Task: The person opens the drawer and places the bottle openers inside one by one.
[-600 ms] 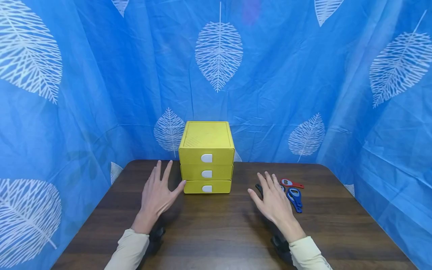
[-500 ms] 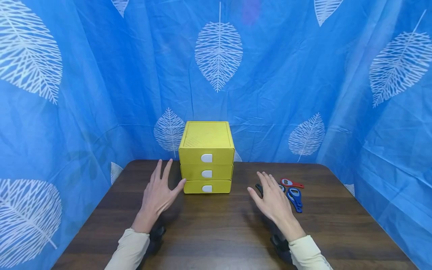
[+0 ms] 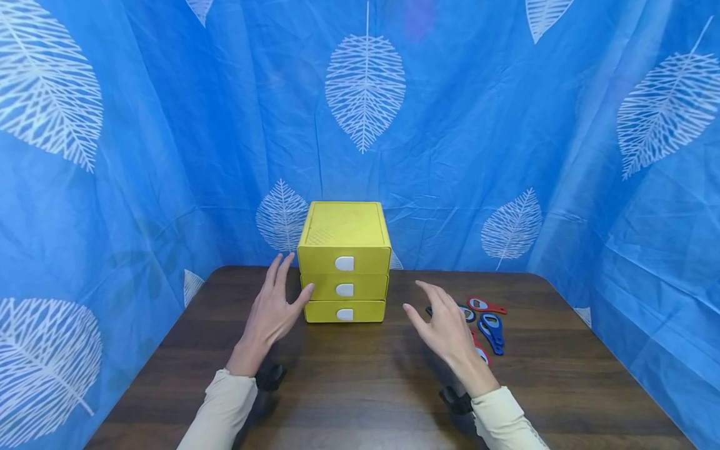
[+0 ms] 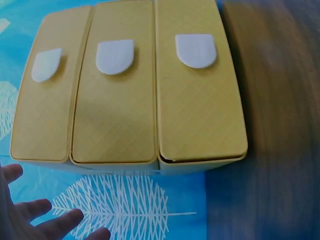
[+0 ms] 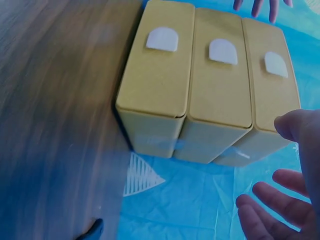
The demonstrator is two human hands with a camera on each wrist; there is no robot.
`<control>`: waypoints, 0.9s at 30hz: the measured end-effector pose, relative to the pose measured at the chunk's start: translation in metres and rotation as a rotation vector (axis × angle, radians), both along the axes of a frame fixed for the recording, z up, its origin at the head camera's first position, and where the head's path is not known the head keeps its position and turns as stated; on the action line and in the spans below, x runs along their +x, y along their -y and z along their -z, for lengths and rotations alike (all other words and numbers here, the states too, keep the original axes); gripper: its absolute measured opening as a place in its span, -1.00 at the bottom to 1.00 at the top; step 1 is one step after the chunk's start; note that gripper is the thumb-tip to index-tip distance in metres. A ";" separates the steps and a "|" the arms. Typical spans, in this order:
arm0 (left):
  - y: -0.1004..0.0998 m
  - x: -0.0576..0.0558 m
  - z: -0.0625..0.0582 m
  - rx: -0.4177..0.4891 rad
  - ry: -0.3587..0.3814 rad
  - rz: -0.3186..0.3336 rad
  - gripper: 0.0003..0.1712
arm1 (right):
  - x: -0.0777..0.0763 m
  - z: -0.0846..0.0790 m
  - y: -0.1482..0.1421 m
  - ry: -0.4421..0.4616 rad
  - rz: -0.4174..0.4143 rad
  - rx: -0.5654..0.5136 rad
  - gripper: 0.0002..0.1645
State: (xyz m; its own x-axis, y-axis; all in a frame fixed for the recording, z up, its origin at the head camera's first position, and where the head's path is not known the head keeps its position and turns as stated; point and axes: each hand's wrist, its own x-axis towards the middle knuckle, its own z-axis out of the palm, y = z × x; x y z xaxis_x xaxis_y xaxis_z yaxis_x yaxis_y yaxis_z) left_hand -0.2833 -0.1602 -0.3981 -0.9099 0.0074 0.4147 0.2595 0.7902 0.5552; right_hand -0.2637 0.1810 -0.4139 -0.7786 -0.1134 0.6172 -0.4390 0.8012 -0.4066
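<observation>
A yellow three-drawer box [image 3: 344, 225] stands at the back of the table, all drawers closed, each with a white tab on its front. My left hand [image 3: 272, 315] hovers at its left side, fingers extended; the thumb tip overlaps the middle drawer's edge in the head view. My right hand [image 3: 447, 328] is held to the right of the box, apart from it, fingers relaxed and holding nothing. Both wrist views show the drawer fronts, with my left fingers [image 4: 60, 222] and right fingers [image 5: 280, 200] beside them.
Right of my right hand lie several small handled items with rounded heads: a red one [image 3: 486, 305], blue ones [image 3: 492, 331], a dark one [image 3: 467, 313] and another red one [image 3: 479, 351] partly hidden by that hand. A blue leaf-patterned curtain [image 3: 450, 125] surrounds the brown table [image 3: 360, 387].
Both hands have moved inward and slightly forward towards the box, turning more on edge. A second red item has come into view beside my right hand.
</observation>
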 end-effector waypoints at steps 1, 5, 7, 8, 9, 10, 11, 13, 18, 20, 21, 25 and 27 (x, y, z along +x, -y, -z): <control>-0.001 -0.001 -0.001 0.004 -0.002 0.006 -0.01 | -0.001 -0.001 0.002 -0.018 -0.010 -0.008 -0.33; -0.003 -0.003 -0.008 0.025 -0.013 0.027 -0.02 | -0.003 -0.004 0.011 -0.067 -0.041 -0.029 -0.37; -0.004 -0.003 -0.011 0.036 -0.015 0.036 -0.02 | -0.004 -0.006 0.015 -0.077 -0.048 -0.030 -0.38; -0.005 -0.004 -0.012 0.044 -0.014 0.041 -0.02 | -0.004 -0.008 0.017 -0.077 -0.050 -0.032 -0.38; -0.005 -0.005 -0.014 0.050 -0.011 0.045 -0.02 | -0.004 -0.009 0.020 -0.075 -0.055 -0.035 -0.38; -0.005 -0.006 -0.015 0.056 -0.010 0.051 -0.02 | -0.005 -0.010 0.022 -0.073 -0.060 -0.038 -0.38; -0.005 -0.007 -0.016 0.065 -0.010 0.057 -0.03 | -0.005 -0.011 0.024 -0.070 -0.063 -0.039 -0.39; -0.006 -0.009 -0.019 0.081 -0.009 0.071 -0.04 | -0.005 -0.014 0.030 -0.070 -0.075 -0.045 -0.39; -0.005 -0.017 -0.022 0.125 -0.011 0.108 -0.09 | -0.009 -0.020 0.043 -0.079 -0.125 -0.051 -0.42; -0.004 -0.020 -0.023 0.139 -0.004 0.117 -0.09 | -0.011 -0.021 0.048 -0.076 -0.139 -0.050 -0.43; -0.003 -0.021 -0.024 0.144 0.002 0.118 -0.09 | -0.012 -0.022 0.050 -0.073 -0.144 -0.050 -0.44; -0.002 -0.026 -0.028 0.147 0.038 0.122 -0.08 | -0.016 -0.024 0.060 -0.052 -0.162 -0.063 -0.46; -0.001 -0.029 -0.031 0.146 0.061 0.127 -0.07 | -0.017 -0.025 0.065 -0.046 -0.171 -0.072 -0.47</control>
State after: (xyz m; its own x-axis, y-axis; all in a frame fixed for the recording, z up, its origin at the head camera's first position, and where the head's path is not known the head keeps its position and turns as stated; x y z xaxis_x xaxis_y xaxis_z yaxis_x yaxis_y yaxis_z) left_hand -0.3126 -0.1589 -0.3673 -0.9289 0.0675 0.3641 0.3143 0.6633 0.6791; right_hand -0.2811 0.1164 -0.3884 -0.7223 -0.1958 0.6633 -0.5858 0.6830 -0.4363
